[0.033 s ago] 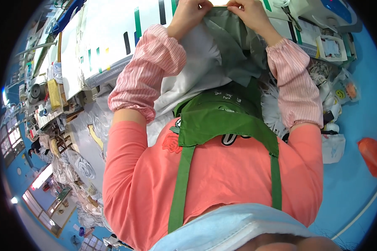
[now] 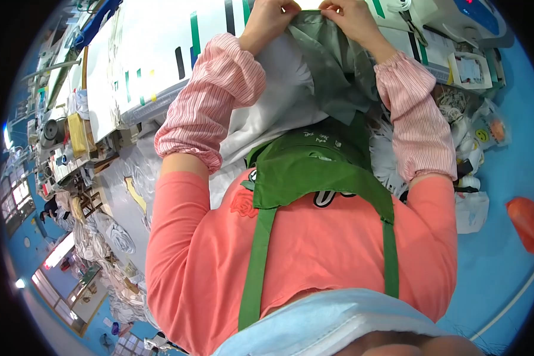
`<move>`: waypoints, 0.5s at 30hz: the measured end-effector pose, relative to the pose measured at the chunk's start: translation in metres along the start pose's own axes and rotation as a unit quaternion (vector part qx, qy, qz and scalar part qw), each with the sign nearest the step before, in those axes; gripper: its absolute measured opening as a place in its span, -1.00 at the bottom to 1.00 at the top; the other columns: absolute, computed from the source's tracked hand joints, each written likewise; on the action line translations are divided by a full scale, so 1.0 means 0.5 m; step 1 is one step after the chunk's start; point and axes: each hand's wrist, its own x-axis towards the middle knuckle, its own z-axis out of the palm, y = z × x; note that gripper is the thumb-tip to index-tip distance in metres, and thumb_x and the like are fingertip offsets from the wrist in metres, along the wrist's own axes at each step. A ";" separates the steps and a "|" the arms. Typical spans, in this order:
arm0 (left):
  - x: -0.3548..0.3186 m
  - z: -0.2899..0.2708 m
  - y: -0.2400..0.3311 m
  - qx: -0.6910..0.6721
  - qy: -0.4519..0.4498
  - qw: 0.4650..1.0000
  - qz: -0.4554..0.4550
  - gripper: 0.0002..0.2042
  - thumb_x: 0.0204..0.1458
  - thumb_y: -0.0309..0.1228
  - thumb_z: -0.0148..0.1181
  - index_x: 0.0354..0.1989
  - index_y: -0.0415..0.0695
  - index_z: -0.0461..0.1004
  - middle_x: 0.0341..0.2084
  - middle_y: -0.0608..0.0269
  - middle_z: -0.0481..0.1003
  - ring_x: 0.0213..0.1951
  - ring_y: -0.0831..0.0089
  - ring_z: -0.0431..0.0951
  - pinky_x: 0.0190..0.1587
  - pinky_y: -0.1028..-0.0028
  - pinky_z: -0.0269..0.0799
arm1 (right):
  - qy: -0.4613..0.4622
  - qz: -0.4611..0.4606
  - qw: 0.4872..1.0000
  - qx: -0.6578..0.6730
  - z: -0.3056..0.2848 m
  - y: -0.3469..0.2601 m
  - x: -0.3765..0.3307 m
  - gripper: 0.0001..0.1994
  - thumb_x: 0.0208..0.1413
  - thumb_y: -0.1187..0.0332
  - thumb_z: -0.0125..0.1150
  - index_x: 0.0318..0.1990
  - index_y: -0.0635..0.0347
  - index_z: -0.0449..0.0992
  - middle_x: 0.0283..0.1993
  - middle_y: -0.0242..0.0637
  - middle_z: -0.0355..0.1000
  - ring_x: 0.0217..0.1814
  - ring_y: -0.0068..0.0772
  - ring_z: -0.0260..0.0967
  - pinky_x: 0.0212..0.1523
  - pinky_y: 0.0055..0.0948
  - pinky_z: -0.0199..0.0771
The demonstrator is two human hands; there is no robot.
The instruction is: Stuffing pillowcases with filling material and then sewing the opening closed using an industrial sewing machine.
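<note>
At the top edge of the head view, my left hand [image 2: 269, 24] and my right hand [image 2: 355, 22] pinch the upper edge of a grey-green cloth [image 2: 329, 62], one on each side. The edge is pulled fairly straight between my fingers. From there the cloth hangs in folds toward my body. Beneath it a paler grey-white cloth [image 2: 267, 104] spreads across my lap, over part of my green apron [image 2: 314, 166]. Pink striped sleeve covers reach from my wrists to near my elbows. Some fingertips are cut off by the frame's top.
A white worktable [image 2: 154, 53] with green and black strips lies ahead. A white machine with a blue panel [image 2: 474, 15] stands at the far right, a small white tray [image 2: 470, 69] near it. Plastic bags [image 2: 489, 127] and a red-orange bag [image 2: 527, 222] are on the right. Cloth piles [image 2: 110, 267] fill the left.
My right forearm has shifted very slightly to the left, and the cloth's folds have moved a little. Both hands keep their pinch on its edge.
</note>
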 end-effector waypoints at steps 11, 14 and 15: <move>0.092 0.024 -0.053 0.044 -0.083 0.990 -0.105 -0.84 -0.09 -0.48 0.14 -0.46 -0.31 0.62 -0.64 -0.05 0.56 -0.58 0.28 0.59 -0.42 0.29 0.47 | -0.043 -0.131 0.985 -0.103 0.046 0.124 0.084 -0.87 0.09 0.41 0.20 -0.28 0.16 0.66 -0.36 -0.11 0.58 -0.28 -0.10 0.55 -0.20 -0.22 0.51; 0.098 0.030 -0.081 0.062 -0.090 0.985 -0.134 -0.83 -0.11 -0.46 0.15 -0.49 -0.32 0.61 -0.68 -0.04 0.54 -0.61 0.33 0.57 -0.47 0.28 0.42 | -0.068 -0.068 0.991 -0.094 0.055 0.135 0.093 -0.84 0.11 0.41 0.18 -0.23 0.15 0.67 -0.34 -0.06 0.58 -0.27 -0.09 0.55 -0.18 -0.21 0.51; 0.097 0.031 -0.096 0.051 -0.059 0.989 -0.123 -0.83 -0.11 -0.45 0.16 -0.50 -0.32 0.60 -0.69 -0.04 0.52 -0.62 0.34 0.55 -0.49 0.27 0.40 | -0.088 0.002 0.995 -0.050 0.060 0.134 0.095 -0.83 0.11 0.42 0.17 -0.20 0.15 0.67 -0.32 -0.03 0.57 -0.26 -0.08 0.54 -0.17 -0.21 0.51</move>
